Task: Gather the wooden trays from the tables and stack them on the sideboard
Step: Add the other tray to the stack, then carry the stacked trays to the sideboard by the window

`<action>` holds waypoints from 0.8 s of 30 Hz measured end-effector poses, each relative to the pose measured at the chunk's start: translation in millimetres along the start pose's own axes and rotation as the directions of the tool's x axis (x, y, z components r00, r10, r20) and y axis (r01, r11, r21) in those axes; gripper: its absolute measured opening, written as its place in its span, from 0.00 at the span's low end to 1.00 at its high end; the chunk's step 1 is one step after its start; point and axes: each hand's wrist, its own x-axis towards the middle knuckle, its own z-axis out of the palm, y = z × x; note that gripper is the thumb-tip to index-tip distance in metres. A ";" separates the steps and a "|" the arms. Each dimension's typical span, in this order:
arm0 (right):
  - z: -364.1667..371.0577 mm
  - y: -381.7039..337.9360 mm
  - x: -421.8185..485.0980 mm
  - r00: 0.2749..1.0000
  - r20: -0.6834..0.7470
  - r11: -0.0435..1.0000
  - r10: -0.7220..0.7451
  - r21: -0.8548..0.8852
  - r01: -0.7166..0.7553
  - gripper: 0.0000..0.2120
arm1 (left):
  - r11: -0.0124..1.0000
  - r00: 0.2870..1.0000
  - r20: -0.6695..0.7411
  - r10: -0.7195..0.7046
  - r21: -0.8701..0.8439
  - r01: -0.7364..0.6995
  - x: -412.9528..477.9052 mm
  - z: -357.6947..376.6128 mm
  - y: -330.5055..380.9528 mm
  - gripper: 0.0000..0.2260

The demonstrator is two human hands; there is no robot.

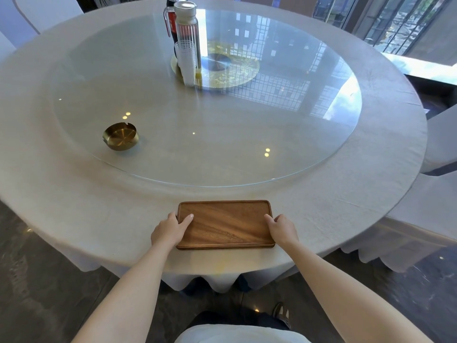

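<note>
A rectangular wooden tray [226,224] lies flat near the front edge of a round table [74,206] covered in a pale cloth. My left hand [169,231] grips the tray's left short side, thumb lying on its inner surface. My right hand [282,229] holds the right short side, fingers curled over the rim. A thin second edge shows under the tray's front, so it may be a stack of two. The sideboard is out of sight.
A large glass turntable [207,120] covers the table's middle. On it stand a brass ashtray [120,136] at the left and a glass pitcher [186,33], a stack of plastic cups [186,63] and a dark bottle near the centre. Cloth-covered chairs [440,144] stand at the right.
</note>
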 end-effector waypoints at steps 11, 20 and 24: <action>5.4 -5.1 4.7 0.990 0.120 0.994 0.071 0.068 -0.079 0.22 | 0.983 0.995 0.074 -0.067 -0.164 0.078 5.4 5.7 1.3 0.31; -0.8 9.7 3.3 0.990 0.105 0.933 0.098 0.337 -0.128 0.27 | 0.985 0.998 0.061 0.027 -0.170 -0.017 7.6 5.6 16.5 0.31; -24.1 20.5 -0.9 0.991 0.022 0.895 0.128 0.428 -0.125 0.28 | 0.985 0.992 0.059 0.111 -0.142 -0.102 9.0 -0.6 53.0 0.29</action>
